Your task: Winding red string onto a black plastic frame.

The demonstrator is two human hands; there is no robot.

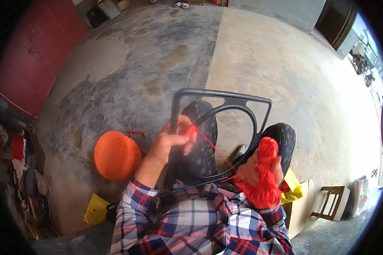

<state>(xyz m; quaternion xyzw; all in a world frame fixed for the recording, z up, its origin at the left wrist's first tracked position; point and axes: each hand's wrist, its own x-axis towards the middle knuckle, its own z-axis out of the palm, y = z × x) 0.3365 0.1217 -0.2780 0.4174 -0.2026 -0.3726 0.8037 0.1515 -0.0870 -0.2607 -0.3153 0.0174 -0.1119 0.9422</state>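
Observation:
Across my lap rests a black frame (243,97) with a square outer edge and a large round ring inside it. My left hand (171,142) is beside the frame's left bar, thumb and fingers pinching a red end of string (191,130). A thin red strand runs from there down across the ring's opening toward my right hand (247,171). That hand grips a bulky red bundle of shiny string (266,182) over my right knee, at the ring's lower right. The bundle hides part of its fingers.
An orange rounded object (117,155) stands on the floor to my left, a yellow piece (96,209) near it. On the right are a yellow bag (292,187), a tan board (300,210) and a small wooden stool (331,203). A red door (36,51) is at the far left.

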